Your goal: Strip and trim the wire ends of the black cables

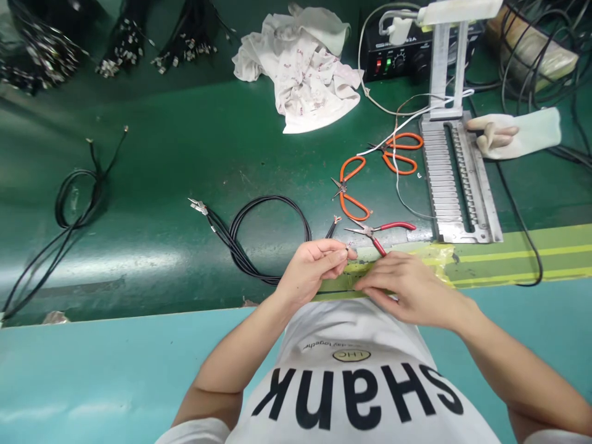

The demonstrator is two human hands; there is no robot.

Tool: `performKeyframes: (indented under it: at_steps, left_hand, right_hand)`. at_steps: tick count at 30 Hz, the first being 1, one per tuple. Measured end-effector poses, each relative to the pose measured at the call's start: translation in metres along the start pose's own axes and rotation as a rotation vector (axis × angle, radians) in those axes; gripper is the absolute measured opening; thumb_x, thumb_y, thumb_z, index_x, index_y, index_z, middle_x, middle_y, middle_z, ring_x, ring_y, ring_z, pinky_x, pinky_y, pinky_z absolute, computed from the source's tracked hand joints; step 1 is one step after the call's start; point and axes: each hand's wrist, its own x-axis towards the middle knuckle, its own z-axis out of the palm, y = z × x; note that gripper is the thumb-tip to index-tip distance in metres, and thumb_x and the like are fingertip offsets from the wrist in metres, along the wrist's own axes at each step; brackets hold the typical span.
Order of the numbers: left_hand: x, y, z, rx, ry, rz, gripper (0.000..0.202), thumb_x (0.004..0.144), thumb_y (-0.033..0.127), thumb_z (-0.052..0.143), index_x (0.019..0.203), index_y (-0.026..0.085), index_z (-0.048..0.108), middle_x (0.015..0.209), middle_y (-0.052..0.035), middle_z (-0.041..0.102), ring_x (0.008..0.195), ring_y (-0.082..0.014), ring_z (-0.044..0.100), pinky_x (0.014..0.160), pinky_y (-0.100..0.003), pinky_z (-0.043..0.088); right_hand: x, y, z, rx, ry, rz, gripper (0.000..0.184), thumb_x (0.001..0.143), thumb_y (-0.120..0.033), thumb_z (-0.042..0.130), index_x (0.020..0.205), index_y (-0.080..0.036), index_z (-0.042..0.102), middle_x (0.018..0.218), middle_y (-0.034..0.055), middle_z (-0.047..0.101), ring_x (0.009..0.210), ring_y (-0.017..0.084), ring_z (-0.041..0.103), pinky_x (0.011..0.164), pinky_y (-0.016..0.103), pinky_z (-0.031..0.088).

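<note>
My left hand (314, 265) is closed in a pinch on a small metal connector at the end of a black cable (272, 222), which loops out over the green mat to the left. My right hand (407, 287) lies beside it at the mat's front edge, fingers together and pressed down on a thin black wire over yellow tape (398, 259). Both hands are close to my body, just touching each other's working area. Red-handled pliers (383, 231) lie just beyond my fingers.
Orange-handled scissors (351, 191) and a second orange pair (402, 151) lie mid-mat. A metal slotted fixture (457, 185) stands at right, with another person's gloved hand (509, 132) on it. A white cloth (305, 68), a black power unit (402, 52) and cable bundles (74, 203) surround them.
</note>
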Motion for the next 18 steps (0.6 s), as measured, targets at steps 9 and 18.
performKeyframes:
  at_steps: [9, 18]
  left_hand:
    - [0.000, -0.002, 0.006, 0.071, 0.105, 0.054, 0.030, 0.083, 0.038, 0.076, 0.092, 0.009, 0.076, 0.059, 0.0014, 0.052, 0.054, -0.0059, 0.038, 0.049, -0.021, 0.022]
    - [-0.003, -0.009, 0.007, 0.066, 0.102, 0.099, 0.016, 0.087, 0.030, 0.074, 0.089, 0.014, 0.072, 0.067, -0.0009, 0.065, 0.048, -0.0053, 0.046, 0.047, -0.022, 0.032]
  right_hand:
    - [-0.001, 0.006, 0.007, -0.028, -0.022, -0.007, 0.016, 0.099, -0.031, 0.059, 0.096, -0.025, 0.073, 0.085, 0.0001, 0.075, 0.077, 0.017, 0.067, 0.076, 0.034, 0.044]
    - [0.017, 0.002, -0.001, 0.245, 0.357, 0.254, 0.012, 0.097, -0.027, 0.059, 0.107, -0.025, 0.066, 0.099, 0.0045, 0.068, 0.080, 0.017, 0.063, 0.068, 0.031, 0.049]
